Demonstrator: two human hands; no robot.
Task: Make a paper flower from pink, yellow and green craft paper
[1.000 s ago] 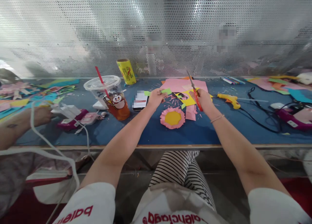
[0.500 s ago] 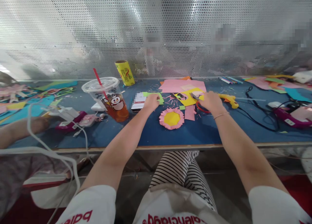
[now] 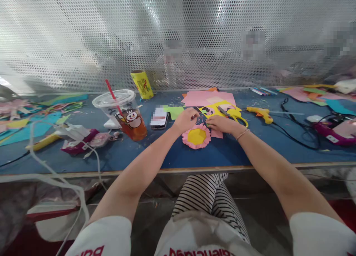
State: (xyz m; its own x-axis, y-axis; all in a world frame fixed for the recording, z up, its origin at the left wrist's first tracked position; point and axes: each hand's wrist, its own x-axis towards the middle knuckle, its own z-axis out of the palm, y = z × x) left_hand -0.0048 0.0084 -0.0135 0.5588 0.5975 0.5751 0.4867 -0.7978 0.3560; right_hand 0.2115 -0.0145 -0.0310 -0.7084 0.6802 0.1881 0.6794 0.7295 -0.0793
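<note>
A pink ruffled paper flower with a yellow centre (image 3: 195,136) lies flat on the blue table. Just behind its left side is my left hand (image 3: 185,121), fingers bent inward over the loose paper scraps (image 3: 200,118). My right hand (image 3: 221,123) reaches in from the other side, fingertips pressed together at a small green piece of paper. Whether either hand grips a scrap is too small to tell. Scissors with yellow handles (image 3: 241,117) lie behind my right hand on cut yellow paper (image 3: 211,110). A pink strip (image 3: 217,134) shows partly under that hand.
Left of my hands are a green sheet (image 3: 175,112), a phone (image 3: 159,118) and a tilted cup of drink (image 3: 130,120). A yellow glue gun (image 3: 261,113) with its cord lies on the right. Pink sheets (image 3: 204,98) and a yellow roll (image 3: 142,84) stand farther back.
My right hand has let go of the scissors and moved left and forward to the scraps. My left hand has moved right, off the green sheet. Another person's hand has left at the far left.
</note>
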